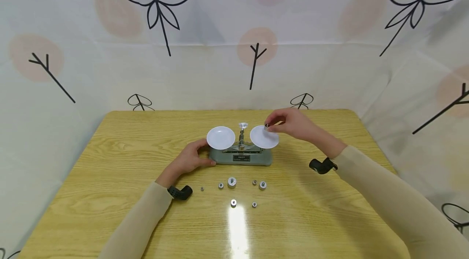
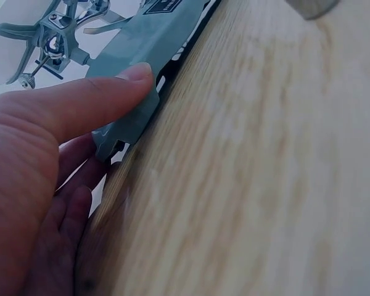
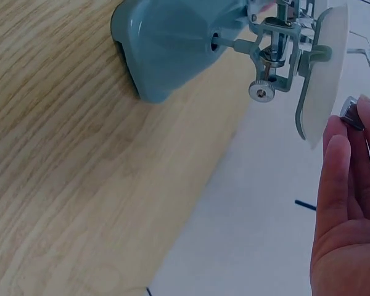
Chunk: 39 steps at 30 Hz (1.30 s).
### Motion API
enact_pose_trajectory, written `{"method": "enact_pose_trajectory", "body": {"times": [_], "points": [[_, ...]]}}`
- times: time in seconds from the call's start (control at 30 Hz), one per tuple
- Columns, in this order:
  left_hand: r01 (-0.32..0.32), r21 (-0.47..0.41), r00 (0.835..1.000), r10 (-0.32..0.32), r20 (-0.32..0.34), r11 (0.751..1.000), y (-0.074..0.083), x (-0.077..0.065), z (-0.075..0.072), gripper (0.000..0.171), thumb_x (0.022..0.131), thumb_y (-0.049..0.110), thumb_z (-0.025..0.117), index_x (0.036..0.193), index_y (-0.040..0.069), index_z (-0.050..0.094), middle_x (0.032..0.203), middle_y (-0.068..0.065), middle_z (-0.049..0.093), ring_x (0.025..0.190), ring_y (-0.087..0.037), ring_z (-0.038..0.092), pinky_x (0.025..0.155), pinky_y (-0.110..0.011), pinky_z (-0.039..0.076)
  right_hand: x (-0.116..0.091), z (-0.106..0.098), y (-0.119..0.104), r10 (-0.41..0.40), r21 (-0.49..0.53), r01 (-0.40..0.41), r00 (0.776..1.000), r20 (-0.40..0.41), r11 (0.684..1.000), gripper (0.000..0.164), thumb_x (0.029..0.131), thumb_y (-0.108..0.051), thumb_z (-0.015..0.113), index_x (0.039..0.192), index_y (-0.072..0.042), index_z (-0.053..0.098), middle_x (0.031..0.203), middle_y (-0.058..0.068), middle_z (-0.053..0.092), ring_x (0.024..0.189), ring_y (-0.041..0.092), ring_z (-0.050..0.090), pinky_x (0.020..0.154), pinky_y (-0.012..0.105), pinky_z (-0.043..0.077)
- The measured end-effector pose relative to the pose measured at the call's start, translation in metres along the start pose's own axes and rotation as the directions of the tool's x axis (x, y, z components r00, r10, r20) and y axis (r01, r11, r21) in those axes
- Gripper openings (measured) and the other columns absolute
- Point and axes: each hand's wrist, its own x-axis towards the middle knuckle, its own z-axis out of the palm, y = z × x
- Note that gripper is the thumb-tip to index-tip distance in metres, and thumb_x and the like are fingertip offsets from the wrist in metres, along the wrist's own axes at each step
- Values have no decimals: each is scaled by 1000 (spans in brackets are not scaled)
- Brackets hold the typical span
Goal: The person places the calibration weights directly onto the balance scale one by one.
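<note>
A grey-green balance scale [image 1: 223, 158] with two white pans stands on the wooden table. My left hand [image 1: 187, 158] holds the left end of its base, thumb on the front edge [image 2: 132, 86] and fingers behind. Over the right pan [image 1: 264, 140], my right hand [image 1: 294, 124] pinches a small metal weight [image 3: 352, 113] between thumb and fingers. Whether this weight touches the pan is hard to tell. The left pan [image 1: 220, 138] holds nothing. Its right counterpart sits slightly tilted.
Several metal weights of different sizes stand in front of the scale, among them a large one [image 1: 232, 183], a medium one [image 1: 262, 185] and a tiny one [image 1: 202, 188]. A patterned cloth [image 1: 205, 80] hangs behind the table [image 1: 139, 141].
</note>
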Motion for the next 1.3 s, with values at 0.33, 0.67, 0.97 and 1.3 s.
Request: {"method": "enact_pose_trajectory", "body": {"times": [0.33, 0.67, 0.97, 1.3], "points": [[1, 5, 1000, -1, 1, 1000, 0, 0, -1, 65, 77, 12, 87, 136, 11, 59, 135, -4, 60, 127, -22, 51, 109, -45, 38, 11, 9, -10, -10, -27, 12, 998, 69, 1000, 15, 86, -12, 80, 100, -9, 75, 101, 3, 71, 91, 20, 67, 76, 37, 52], [-10, 12, 1000, 10, -6, 1000, 1, -2, -1, 64, 78, 13, 87, 136, 10, 60, 134, -5, 60, 127, -25, 52, 107, -49, 39, 12, 15, -11, -45, -35, 49, 995, 87, 998, 12, 85, -8, 79, 97, -9, 75, 96, 1, 71, 89, 18, 67, 76, 37, 53], [23, 10, 1000, -23, 5, 1000, 1, -1, -2, 62, 78, 13, 87, 135, 13, 61, 133, -2, 60, 126, -22, 52, 108, -46, 39, 15, 14, -11, -33, -19, 35, 993, 113, 999, 11, 87, -5, 76, 98, -7, 74, 100, 3, 71, 94, 20, 67, 81, 38, 54], [27, 16, 1000, -27, 4, 999, 0, -1, -2, 62, 79, 14, 86, 135, 13, 60, 133, -2, 60, 126, -22, 53, 107, -46, 40, 14, 13, -7, -48, -2, 49, 995, 92, 999, 11, 87, -6, 77, 98, -7, 75, 100, 4, 71, 91, 21, 66, 77, 37, 53]]}}
